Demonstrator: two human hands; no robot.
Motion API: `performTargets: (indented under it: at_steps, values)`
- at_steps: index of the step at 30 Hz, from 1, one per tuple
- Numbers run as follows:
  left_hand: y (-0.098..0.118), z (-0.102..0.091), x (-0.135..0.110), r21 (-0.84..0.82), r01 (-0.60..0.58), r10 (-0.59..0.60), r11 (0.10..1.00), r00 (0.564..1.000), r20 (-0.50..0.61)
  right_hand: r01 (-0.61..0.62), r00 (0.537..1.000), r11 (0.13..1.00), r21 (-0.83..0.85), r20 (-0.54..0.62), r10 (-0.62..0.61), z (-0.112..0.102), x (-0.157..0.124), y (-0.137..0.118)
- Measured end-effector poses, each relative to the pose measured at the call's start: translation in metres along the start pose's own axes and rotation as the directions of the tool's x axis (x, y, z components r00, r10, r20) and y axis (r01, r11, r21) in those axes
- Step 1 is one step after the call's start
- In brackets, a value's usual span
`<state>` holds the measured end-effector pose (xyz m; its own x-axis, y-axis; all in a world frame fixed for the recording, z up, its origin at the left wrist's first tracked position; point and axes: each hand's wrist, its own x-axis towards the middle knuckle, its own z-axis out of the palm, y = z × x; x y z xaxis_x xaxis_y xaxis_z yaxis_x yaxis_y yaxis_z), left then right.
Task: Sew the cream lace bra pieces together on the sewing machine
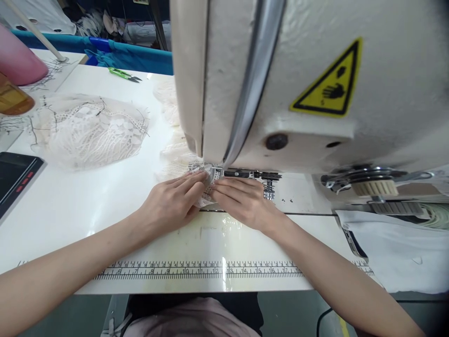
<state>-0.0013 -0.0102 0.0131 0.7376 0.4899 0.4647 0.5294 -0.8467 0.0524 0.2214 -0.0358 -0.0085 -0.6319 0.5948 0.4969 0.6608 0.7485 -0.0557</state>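
A left hand and right hand lie on pale lace beneath a sewing machine, fingers together; whether either grip pinches cannot be told. The machine's yellow label bears a hand symbol and hides no part; its head covers some lace. Forearms cross the worktop ruler, legible from 6 to 17.

Single head-worn view, lens above and behind grip, facing forward and steeply down; left hand and right hand at lace, both near, around mid-frame; sewing machine head close to lens, up and right of grip; ruler strip and lap below grip, on wearer's side; blue cloth farther off, beyond grip at upper left
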Motion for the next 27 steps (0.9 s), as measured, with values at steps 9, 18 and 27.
performTargets:
  at_steps: [9,18,27]
  values:
    - [0.0016,0.004,-0.0006,0.024,-0.027,0.026,0.999,0.999,0.023,0.003,1.0,1.0,-0.002,0.025,-0.003,-0.0037,0.0011,0.0035]
    - [0.0024,0.0084,-0.0007,0.057,-0.031,0.031,0.998,1.0,0.001,-0.05,0.997,0.999,0.005,0.058,0.05,-0.0066,0.0029,0.007]
    - [0.0019,0.0092,0.0006,0.062,-0.05,0.047,0.997,0.998,0.034,-0.122,0.992,0.992,0.007,0.026,0.122,-0.0088,0.0039,0.0081]
